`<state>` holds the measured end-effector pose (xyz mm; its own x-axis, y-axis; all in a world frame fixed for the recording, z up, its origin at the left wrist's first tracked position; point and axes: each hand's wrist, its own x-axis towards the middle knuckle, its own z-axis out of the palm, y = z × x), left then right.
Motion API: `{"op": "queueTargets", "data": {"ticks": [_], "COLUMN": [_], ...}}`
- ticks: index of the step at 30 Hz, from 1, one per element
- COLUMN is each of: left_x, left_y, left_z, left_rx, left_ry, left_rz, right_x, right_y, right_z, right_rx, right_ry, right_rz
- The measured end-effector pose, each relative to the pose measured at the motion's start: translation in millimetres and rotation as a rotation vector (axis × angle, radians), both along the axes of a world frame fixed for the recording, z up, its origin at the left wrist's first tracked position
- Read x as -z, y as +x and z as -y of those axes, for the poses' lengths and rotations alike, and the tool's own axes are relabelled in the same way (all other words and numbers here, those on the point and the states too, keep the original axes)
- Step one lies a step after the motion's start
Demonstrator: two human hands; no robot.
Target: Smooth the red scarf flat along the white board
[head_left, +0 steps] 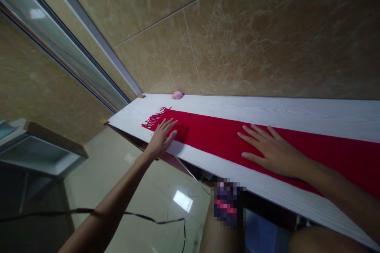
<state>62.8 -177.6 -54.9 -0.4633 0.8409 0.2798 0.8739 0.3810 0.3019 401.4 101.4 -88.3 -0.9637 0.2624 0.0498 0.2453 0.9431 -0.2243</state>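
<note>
A long red scarf (213, 136) with a fringed end lies stretched flat along a white wooden tabletop (267, 110). My left hand (162, 136) rests flat on the scarf near its fringe, fingers spread, close to the table's front edge. My right hand (271, 150) lies palm down on the scarf further right, fingers stretched out. Neither hand holds anything.
A small pink object (177, 95) sits at the back of the table against the tan marble wall (237, 27). A black cable (148, 217) runs over the glossy floor below. A low shelf unit (38, 150) stands at the left.
</note>
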Motion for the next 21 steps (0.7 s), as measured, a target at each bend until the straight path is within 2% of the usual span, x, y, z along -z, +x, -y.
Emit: {"op": "queueTargets", "data": {"ticks": [4,7,10,15,18,21], "left_x": [-0.1,0.4,3.3,2.2,-9.9,-28.9], "left_y": [48.8,52.4,22.0,-46.8,-73.7,-86.7], "left_z": [-46.7,-66.3,-64.5,-41.3,-28.3,-21.3], "left_rx": [0.049,0.017,-0.074,-0.186,-0.262,-0.46], "left_ry": [-0.241,-0.368,-0.455,-0.491,-0.493,-0.467], "left_rz": [-0.018,-0.01,-0.021,-0.064,-0.062,-0.068], "right_x": [-2.6,-3.5,-4.3,-4.6,-4.8,-5.2], "right_y": [0.1,1.0,2.0,2.7,2.9,2.7], "right_z": [0.9,1.4,2.2,2.2,2.0,2.9], "right_rx": [-0.005,-0.01,-0.003,-0.001,-0.017,-0.014], "right_ry": [0.002,-0.003,-0.008,-0.008,-0.008,0.0], "right_rz": [0.001,0.0,-0.01,-0.012,-0.033,-0.031]}}
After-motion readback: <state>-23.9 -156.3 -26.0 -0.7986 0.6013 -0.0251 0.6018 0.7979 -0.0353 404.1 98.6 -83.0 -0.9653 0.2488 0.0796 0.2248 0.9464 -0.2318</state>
